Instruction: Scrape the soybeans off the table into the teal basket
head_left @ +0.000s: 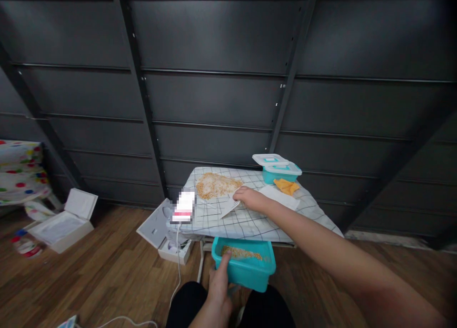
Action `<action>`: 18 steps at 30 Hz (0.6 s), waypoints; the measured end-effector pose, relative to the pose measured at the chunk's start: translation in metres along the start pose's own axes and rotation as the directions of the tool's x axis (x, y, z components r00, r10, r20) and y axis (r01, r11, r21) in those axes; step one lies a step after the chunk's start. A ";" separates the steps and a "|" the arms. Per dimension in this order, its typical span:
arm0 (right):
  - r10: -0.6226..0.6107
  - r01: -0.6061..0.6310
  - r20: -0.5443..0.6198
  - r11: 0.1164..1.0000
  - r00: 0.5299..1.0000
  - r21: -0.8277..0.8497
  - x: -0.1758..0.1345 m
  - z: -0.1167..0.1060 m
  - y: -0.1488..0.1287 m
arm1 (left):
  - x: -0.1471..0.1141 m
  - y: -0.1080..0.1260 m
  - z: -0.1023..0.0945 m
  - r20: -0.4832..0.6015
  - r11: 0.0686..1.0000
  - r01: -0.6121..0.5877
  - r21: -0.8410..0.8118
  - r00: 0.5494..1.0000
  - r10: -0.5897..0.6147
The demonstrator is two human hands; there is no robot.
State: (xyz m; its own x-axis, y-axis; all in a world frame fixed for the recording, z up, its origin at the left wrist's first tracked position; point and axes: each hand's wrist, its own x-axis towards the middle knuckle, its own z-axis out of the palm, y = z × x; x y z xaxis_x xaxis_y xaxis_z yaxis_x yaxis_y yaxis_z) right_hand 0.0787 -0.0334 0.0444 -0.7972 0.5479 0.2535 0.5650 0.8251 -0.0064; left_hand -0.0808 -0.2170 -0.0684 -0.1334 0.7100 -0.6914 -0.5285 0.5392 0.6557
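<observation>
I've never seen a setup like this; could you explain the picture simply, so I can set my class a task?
There is no machine here, just a person's two bare hands, filmed by a camera worn on the head, looking forward and down. The left hand holds a turquoise tub with loose grains inside, in front of the cloth-covered table. The right hand holds a thin white piece at the table. On it are a grain heap, an orange cloth and a lidded turquoise box.
</observation>
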 end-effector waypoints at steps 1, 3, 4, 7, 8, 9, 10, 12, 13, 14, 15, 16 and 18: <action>0.000 0.000 -0.002 1.000 1.000 -0.002 -0.003 -0.001 0.001 | 0.002 -0.001 0.000 0.013 1.000 0.006 0.011 1.000 -0.006; 0.000 -0.001 -0.005 1.000 1.000 -0.007 -0.008 -0.003 0.002 | 0.004 -0.002 -0.001 0.040 1.000 0.013 0.019 0.999 -0.014; 0.000 0.000 -0.005 1.000 1.000 -0.011 -0.011 -0.004 0.003 | 0.005 -0.003 -0.001 0.048 1.000 0.014 0.013 0.999 -0.014; 0.003 -0.003 0.000 1.000 1.000 -0.019 -0.018 -0.008 0.003 | 0.003 -0.002 0.001 0.047 1.000 0.013 -0.004 0.999 -0.013; 0.005 -0.005 0.000 1.000 1.000 -0.021 -0.020 -0.009 0.003 | 0.001 -0.002 0.002 0.041 1.000 0.015 -0.003 0.999 -0.015; 0.008 -0.008 -0.001 1.000 1.000 -0.022 -0.022 -0.010 0.002 | -0.001 -0.002 0.003 0.036 1.000 0.015 0.000 0.999 -0.015; 0.010 -0.010 -0.002 1.000 1.000 -0.023 -0.023 -0.011 0.001 | -0.002 -0.002 0.004 0.037 1.000 0.014 0.002 0.999 -0.014; 0.026 -0.026 -0.013 0.999 1.000 -0.024 -0.024 -0.013 -0.001 | -0.003 -0.004 0.005 0.053 1.000 0.010 -0.003 0.999 -0.009; 0.038 -0.039 -0.023 0.999 0.999 -0.025 -0.025 -0.015 -0.001 | -0.003 -0.005 0.005 0.063 1.000 0.004 -0.002 0.998 -0.004; 0.055 -0.057 -0.036 0.998 0.998 -0.027 -0.025 -0.017 -0.002 | -0.002 -0.007 0.005 0.070 1.000 -0.004 0.001 0.998 0.004; 0.080 -0.082 -0.052 0.996 0.995 -0.034 -0.025 -0.019 -0.002 | -0.002 -0.008 0.004 0.069 1.000 -0.010 0.010 0.998 0.009; 0.107 -0.110 -0.070 0.993 0.992 -0.044 -0.024 -0.021 -0.001 | -0.001 -0.009 0.004 0.062 1.000 -0.012 0.023 0.998 0.011; 0.157 -0.164 -0.106 0.984 0.982 -0.066 -0.025 -0.028 0.001 | 0.000 -0.010 0.004 0.041 0.999 -0.008 0.052 0.999 0.006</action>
State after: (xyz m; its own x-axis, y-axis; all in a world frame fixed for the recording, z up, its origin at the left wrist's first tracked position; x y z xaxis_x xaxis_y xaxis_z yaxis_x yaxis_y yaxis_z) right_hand 0.1050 -0.0496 0.0650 -0.6718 0.6528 0.3500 0.7011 0.7129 0.0161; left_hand -0.0725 -0.2207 -0.0733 -0.1025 0.7312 -0.6744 -0.4829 0.5561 0.6764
